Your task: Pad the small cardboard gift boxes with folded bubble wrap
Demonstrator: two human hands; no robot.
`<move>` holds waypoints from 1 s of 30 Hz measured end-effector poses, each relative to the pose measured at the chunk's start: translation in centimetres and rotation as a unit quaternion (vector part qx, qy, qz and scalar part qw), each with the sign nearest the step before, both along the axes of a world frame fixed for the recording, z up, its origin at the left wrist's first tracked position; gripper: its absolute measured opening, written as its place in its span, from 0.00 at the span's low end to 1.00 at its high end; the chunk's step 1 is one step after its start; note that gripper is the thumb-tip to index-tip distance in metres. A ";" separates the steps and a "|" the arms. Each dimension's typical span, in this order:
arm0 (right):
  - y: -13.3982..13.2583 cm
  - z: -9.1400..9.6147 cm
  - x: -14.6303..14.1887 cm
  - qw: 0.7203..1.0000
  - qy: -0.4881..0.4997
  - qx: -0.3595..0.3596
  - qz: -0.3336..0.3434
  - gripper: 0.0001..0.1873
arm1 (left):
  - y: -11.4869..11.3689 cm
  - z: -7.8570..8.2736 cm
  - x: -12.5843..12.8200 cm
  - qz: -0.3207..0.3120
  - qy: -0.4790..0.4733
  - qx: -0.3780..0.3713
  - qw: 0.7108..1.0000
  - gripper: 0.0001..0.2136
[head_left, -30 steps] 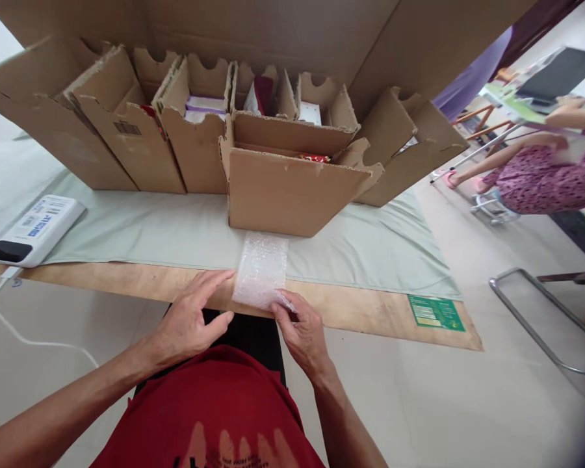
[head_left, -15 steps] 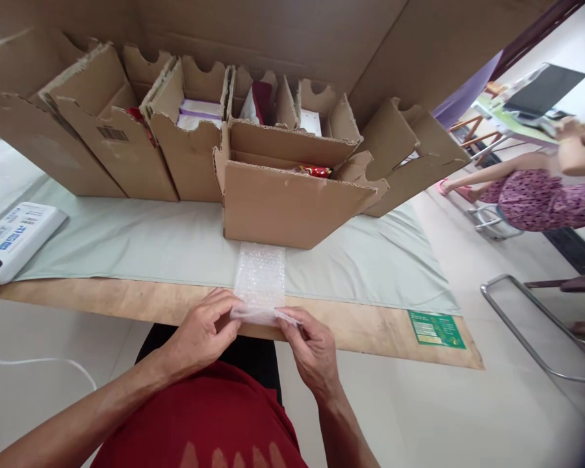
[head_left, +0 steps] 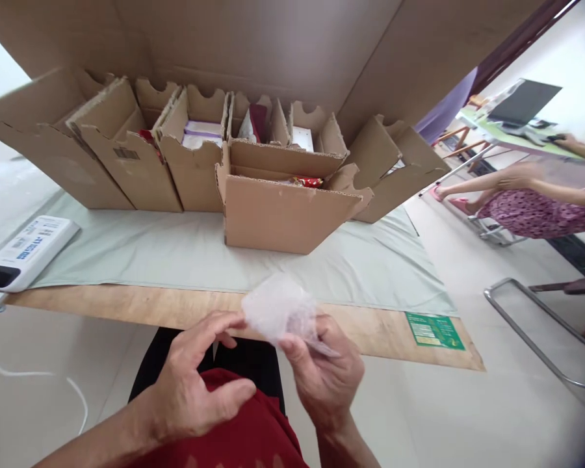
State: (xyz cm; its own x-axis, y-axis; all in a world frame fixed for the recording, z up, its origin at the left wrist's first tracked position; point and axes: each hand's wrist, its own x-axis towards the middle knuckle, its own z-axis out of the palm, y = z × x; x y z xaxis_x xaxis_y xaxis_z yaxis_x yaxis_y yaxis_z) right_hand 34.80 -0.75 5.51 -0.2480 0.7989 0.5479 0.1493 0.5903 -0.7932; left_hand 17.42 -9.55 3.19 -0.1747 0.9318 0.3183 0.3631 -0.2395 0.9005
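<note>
While a person's right grip [head_left: 329,374] pinches a sheet of clear plastic wrap [head_left: 273,300] between thumb and fingers at the lower center of the frame, the left grip [head_left: 190,377] stands released just to its left, thumb spread wide and fingertips close to the wrap's edge; whether they touch it cannot be told. The wrap is raised over the bare wooden front strip of a worktop [head_left: 127,307], slightly blurred. Pale green cloth [head_left: 170,250] lies behind that strip, and at the center of the frame a cardboard box [head_left: 277,218] with a red packet [head_left: 308,182] inside stands just beyond the wrap. A white device [head_left: 39,247] rests at the left edge. Handling such flimsy wrap well probably calls for a light pinch near one edge, so it does not crumple, with the left fingertips steadying the free side and keeping it spread.
</note>
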 end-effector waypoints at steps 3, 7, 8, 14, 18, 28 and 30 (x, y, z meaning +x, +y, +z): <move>-1.0 0.7 -1.1 0.991 0.013 -0.075 0.114 0.15 | -0.4 0.0 1.3 -0.005 -0.082 -0.025 0.996 0.46; -1.5 0.8 -1.7 0.959 0.060 -0.170 0.219 0.20 | -0.1 0.6 1.5 0.006 -0.172 -0.084 0.981 0.47; -1.4 0.6 -1.5 0.956 0.072 -0.181 0.217 0.19 | 0.1 0.9 1.2 0.004 -0.190 -0.100 0.977 0.39; 0.5 0.4 2.3 0.970 0.105 -0.174 0.135 0.15 | 1.0 2.3 -2.1 -0.001 -0.220 -0.143 0.965 0.09; 4.4 2.8 5.2 0.995 -0.013 -0.074 0.068 0.12 | 1.3 2.5 -3.2 -0.005 -0.172 -0.173 0.970 0.07; 13.3 5.8 -2.0 0.879 -0.369 0.263 0.148 0.12 | 0.5 -2.5 3.0 0.041 -0.425 -0.338 0.839 0.21; 12.9 6.7 -1.3 0.877 -0.347 0.306 0.133 0.16 | 0.4 -3.1 3.6 0.090 -0.498 -0.343 0.791 0.24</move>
State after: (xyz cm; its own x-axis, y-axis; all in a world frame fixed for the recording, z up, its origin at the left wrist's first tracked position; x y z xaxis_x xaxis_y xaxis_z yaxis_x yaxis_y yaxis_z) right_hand 33.49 12.16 12.17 -0.8241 0.2709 0.4975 0.2622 0.9609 -0.0889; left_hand 21.02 -9.11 0.13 -0.1704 0.7563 -0.6316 -0.6363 0.4050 0.6566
